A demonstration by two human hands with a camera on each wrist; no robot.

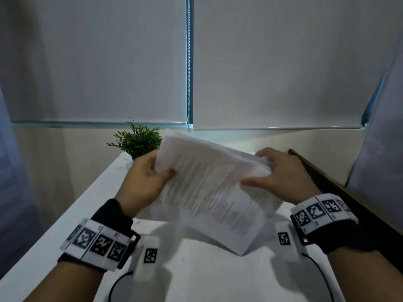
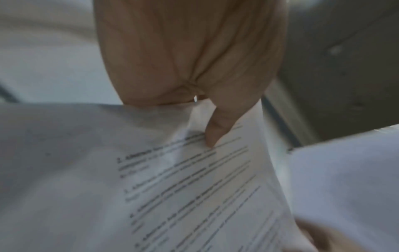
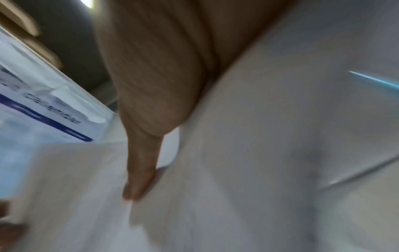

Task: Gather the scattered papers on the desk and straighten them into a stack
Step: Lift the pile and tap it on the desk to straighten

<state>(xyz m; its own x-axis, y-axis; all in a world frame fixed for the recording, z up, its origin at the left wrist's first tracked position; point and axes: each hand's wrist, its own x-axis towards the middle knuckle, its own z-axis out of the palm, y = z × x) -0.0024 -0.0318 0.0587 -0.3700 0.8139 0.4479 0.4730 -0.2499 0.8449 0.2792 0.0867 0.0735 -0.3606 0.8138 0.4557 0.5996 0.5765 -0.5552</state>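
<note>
An office or study corner. A white desk point(image 1: 65, 225) stands under roller blinds point(image 1: 98, 62). A small potted plant point(image 1: 137, 141) sits at its back.

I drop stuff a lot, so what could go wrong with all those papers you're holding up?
The papers hang tilted above the desk, gripped only at their side edges by the left hand and the right hand. The sheets look fanned and uneven, so some might slide out. The little plant sits close behind and could get knocked.
</note>
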